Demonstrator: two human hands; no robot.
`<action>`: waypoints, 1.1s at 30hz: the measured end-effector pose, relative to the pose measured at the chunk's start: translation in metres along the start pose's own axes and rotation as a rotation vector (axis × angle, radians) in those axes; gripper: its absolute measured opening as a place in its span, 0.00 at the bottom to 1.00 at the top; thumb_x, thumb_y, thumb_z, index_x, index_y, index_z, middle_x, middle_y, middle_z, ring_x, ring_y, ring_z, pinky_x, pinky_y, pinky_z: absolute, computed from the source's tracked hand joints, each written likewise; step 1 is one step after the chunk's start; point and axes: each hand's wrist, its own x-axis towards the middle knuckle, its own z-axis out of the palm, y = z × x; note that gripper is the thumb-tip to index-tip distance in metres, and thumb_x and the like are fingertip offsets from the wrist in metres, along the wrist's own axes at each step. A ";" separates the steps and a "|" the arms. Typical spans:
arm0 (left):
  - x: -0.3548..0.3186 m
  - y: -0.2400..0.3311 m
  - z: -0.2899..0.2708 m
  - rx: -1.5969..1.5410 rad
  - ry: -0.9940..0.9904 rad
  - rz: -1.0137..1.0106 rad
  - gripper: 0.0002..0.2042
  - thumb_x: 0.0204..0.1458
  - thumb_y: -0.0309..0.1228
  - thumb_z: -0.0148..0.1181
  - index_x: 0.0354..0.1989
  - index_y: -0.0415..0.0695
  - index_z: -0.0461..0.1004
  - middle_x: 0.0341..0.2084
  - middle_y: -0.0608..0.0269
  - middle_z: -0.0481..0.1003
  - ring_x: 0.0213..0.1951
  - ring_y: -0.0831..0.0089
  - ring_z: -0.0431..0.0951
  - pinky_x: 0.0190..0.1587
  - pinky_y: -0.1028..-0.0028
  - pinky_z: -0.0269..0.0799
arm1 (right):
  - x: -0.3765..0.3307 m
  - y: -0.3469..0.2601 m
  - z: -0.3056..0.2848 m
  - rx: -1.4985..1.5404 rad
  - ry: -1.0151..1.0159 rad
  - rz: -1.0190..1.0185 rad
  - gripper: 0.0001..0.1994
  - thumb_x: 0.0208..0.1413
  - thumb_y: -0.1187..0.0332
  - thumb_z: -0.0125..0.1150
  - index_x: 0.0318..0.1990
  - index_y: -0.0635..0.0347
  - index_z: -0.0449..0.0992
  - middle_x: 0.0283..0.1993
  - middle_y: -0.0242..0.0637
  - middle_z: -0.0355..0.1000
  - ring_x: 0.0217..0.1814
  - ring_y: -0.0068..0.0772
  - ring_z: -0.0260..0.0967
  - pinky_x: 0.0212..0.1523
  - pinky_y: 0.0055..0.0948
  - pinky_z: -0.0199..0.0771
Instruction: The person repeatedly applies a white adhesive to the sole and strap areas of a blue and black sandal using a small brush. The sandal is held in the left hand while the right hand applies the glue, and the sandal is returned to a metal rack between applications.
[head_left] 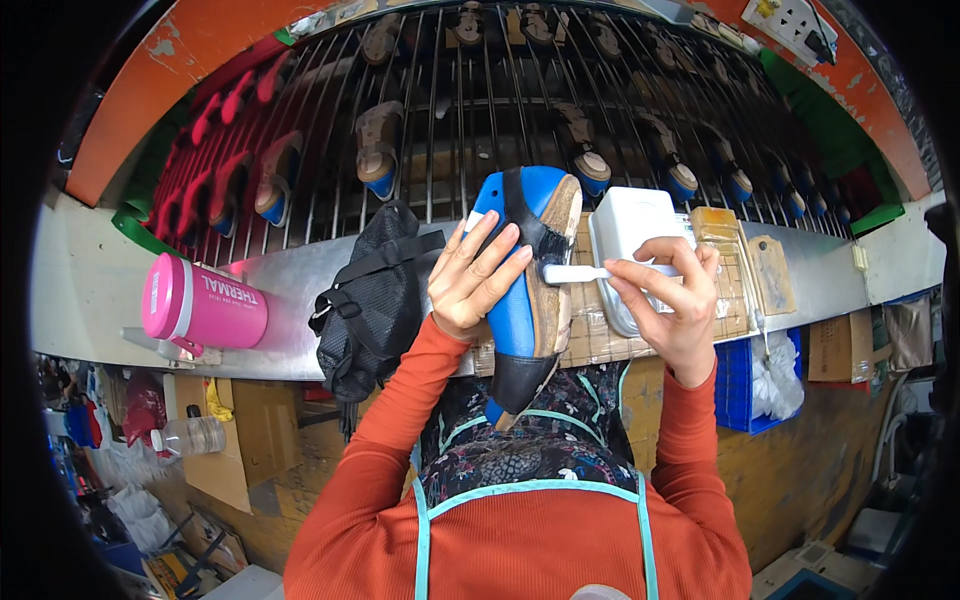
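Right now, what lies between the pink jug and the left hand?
In the head view, the black bag lies between the pink jug and the left hand.

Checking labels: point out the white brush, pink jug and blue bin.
White brush [588, 273], head view: on its handle.
Pink jug [212, 305], head view: on its body.
Blue bin [736, 388], head view: side wall.

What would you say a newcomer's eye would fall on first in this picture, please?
Probably the bright blue shoe form in the middle, with the left hand laid on it and the right hand holding a white tool against its side. Next might come the pink jug, lying on the bench at the left, then the metal-barred rack of shoes across the top.
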 end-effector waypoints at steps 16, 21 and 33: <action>0.016 0.008 0.020 -0.156 0.307 -0.143 0.13 0.47 0.25 0.62 0.43 0.43 0.79 0.46 0.48 0.78 0.52 0.49 0.76 0.56 0.55 0.70 | -0.008 -0.014 0.033 0.396 0.314 0.338 0.08 0.49 0.77 0.67 0.39 0.61 0.83 0.36 0.34 0.71 0.31 0.20 0.64 0.29 0.19 0.65; 0.011 0.001 0.014 -0.022 0.263 -0.104 0.14 0.46 0.26 0.63 0.44 0.45 0.79 0.46 0.51 0.78 0.53 0.50 0.76 0.55 0.55 0.71 | -0.038 -0.027 0.032 0.763 0.130 0.571 0.08 0.49 0.77 0.67 0.38 0.62 0.83 0.34 0.34 0.70 0.33 0.21 0.65 0.31 0.18 0.64; 0.001 -0.002 -0.001 0.077 0.104 -0.023 0.15 0.46 0.27 0.65 0.45 0.49 0.79 0.48 0.59 0.78 0.54 0.54 0.75 0.56 0.54 0.70 | -0.033 -0.040 0.035 0.260 0.153 0.435 0.10 0.47 0.71 0.70 0.40 0.53 0.84 0.36 0.29 0.72 0.29 0.20 0.63 0.41 0.26 0.51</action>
